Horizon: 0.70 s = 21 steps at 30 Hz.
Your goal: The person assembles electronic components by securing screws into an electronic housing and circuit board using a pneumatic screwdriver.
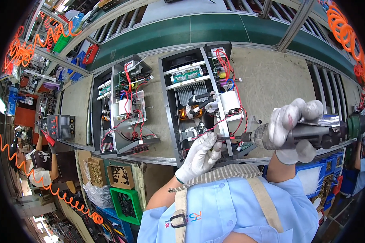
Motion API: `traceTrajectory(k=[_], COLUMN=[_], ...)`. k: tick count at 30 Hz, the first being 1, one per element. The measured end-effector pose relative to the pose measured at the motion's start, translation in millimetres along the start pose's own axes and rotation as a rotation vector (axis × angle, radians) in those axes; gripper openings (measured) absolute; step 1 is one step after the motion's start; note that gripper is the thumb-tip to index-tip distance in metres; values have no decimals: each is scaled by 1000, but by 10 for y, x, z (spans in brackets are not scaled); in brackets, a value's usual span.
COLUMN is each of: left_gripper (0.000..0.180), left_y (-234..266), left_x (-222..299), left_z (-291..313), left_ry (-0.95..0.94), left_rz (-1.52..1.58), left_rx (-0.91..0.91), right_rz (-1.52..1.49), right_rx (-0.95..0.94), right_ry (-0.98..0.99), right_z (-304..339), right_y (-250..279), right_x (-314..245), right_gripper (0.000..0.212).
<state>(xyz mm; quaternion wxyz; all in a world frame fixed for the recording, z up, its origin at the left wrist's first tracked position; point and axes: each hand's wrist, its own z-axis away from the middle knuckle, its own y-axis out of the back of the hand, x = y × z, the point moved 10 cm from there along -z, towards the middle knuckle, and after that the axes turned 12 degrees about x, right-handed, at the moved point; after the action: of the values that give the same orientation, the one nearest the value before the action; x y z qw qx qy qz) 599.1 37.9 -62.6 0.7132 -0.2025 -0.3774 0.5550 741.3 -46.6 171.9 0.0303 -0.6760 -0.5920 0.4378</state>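
My right hand (290,121), in a white glove, grips a dark power screwdriver (312,137) lying level, its bit (238,137) pointing left. My left hand (200,157), gloved too, is pinched closed at the bit's tip; whatever sits between the fingertips is too small to name. Both hands are at the near side of an open metal-cased electronic unit (169,105). Inside it show a green circuit board (186,75), a finned heatsink (192,92), a copper coil (187,112) and loose red wires (240,97).
A second open unit (94,109) stands to the left on the workbench (267,77). Farther left is a closed grey unit (61,126). Below the bench edge are a green bin (115,202) and cardboard boxes (121,177). Orange coiled hoses (340,25) hang on both sides. Another person (42,162) works at left.
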Motion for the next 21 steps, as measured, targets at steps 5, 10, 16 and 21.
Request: traceTrajectory(k=[5, 10, 16, 21], left_gripper=[28, 37, 30, 24], left_y=[-42, 85, -551, -815], left_x=[263, 857, 1619, 1363], left_z=[91, 101, -240, -660], left_ry=[-228, -494, -1288, -1178], left_rz=[-258, -547, -1843, -2356], left_rx=[125, 297, 365, 82], right_rz=[138, 104, 122, 82], right_rx=[379, 626, 645, 649], right_ry=[-23, 23, 59, 55], right_z=[105, 117, 129, 95], right_y=[339, 827, 941, 1064], right_x=[64, -153, -255, -193], right_gripper=[59, 56, 54, 51])
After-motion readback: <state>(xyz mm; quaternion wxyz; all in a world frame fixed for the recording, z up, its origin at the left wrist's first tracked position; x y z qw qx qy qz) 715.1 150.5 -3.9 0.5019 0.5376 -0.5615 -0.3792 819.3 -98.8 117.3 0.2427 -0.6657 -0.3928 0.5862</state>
